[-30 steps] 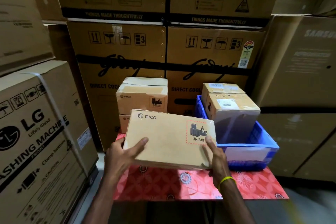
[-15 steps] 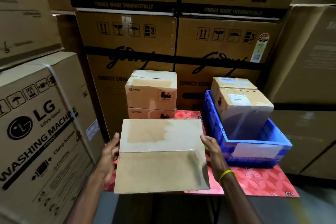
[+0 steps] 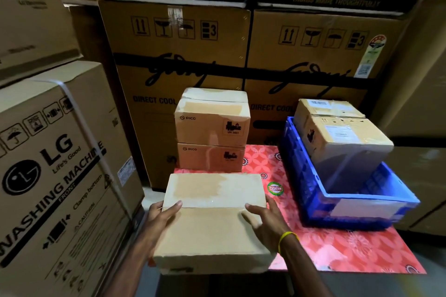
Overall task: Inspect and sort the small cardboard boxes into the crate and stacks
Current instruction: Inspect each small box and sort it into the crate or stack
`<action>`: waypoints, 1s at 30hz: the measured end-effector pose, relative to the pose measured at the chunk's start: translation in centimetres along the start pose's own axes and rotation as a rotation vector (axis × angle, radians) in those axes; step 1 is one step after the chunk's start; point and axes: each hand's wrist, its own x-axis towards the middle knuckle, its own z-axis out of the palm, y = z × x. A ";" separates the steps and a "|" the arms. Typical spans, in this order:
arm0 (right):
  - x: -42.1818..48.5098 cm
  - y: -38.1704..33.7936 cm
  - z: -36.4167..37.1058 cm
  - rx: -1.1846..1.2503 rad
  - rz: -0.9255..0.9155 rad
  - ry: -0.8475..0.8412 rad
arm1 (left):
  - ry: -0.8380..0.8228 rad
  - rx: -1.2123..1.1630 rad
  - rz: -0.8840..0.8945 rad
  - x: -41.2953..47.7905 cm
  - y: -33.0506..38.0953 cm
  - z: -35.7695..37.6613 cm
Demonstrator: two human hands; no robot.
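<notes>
A: Labels on the crate boxes?
B: Blurred, unreadable. Bases hidden behind blue crate wall.
A: Left hand?
B: Fingers out of sight past near box side. Box covers counter corner; LG carton cut by left edge

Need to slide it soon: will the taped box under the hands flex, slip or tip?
Cardboard box probably stiff: its top lies flat under left hand and right hand. Glossy tape may be slippery. Low, wide: unlikely to tip.

box: matt cardboard (glossy tape) | crate: blue plastic | tablecloth: glossy
</notes>
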 end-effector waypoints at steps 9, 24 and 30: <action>10.9 0.1 1.7 -0.029 0.061 0.064 | 0.120 0.086 -0.010 10.1 2.6 1.2; 19.9 -0.1 3.7 0.034 0.079 0.022 | 0.148 0.153 -0.019 21.0 3.7 1.9; 20.5 0.1 3.7 0.025 0.081 0.021 | 0.166 0.100 -0.009 22.4 3.0 1.4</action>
